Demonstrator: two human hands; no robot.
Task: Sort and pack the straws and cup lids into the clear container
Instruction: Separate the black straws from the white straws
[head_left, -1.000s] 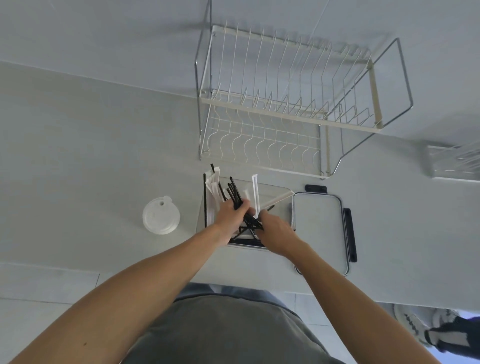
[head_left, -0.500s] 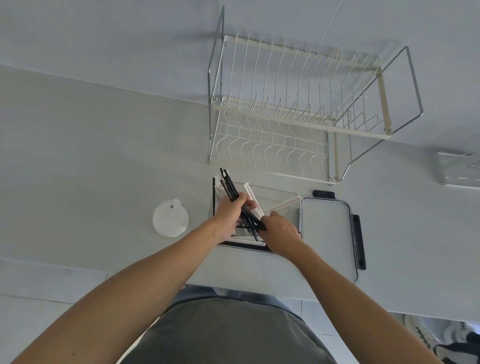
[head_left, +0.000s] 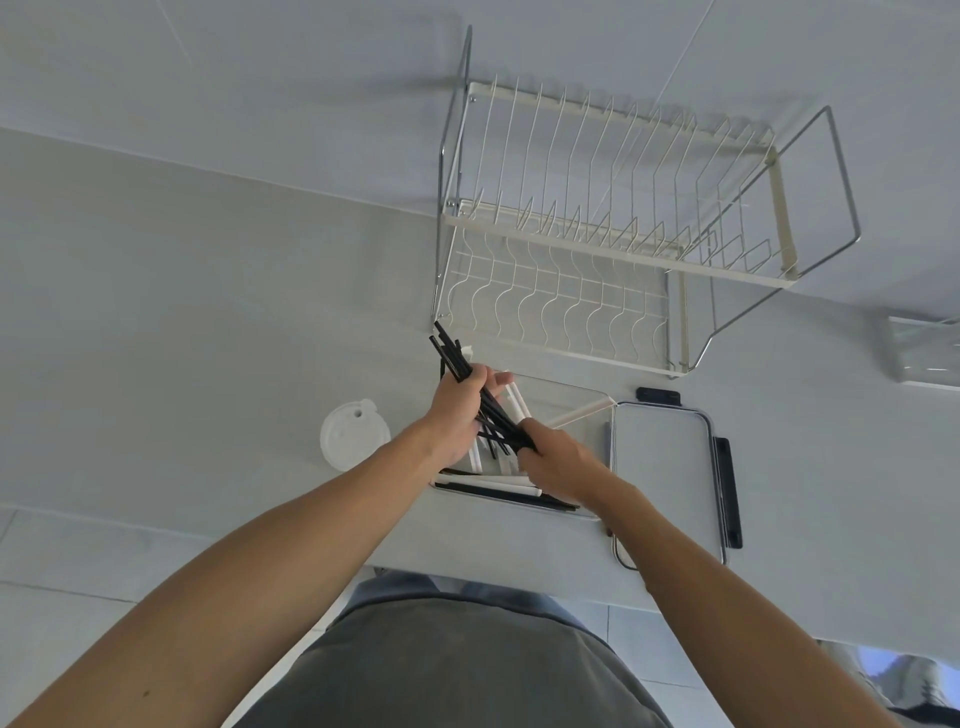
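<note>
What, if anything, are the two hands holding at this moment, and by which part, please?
A bundle of black straws: the left hand grips it around the middle, and the right hand holds its near end, above the clear container.

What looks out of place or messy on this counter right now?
The cup lid sits alone on the counter, left of the clear container. Inside, white wrapped straws lie at mixed angles, while the left hand grips a splayed bundle of black straws.

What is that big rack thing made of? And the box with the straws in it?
The dish rack looks like thin metal wire, mostly coated creamy white, with a bare shiny frame; you can see right through its bars. The clear container seems to be see-through plastic, since the counter shows through it, though glass can't be ruled out.
</note>
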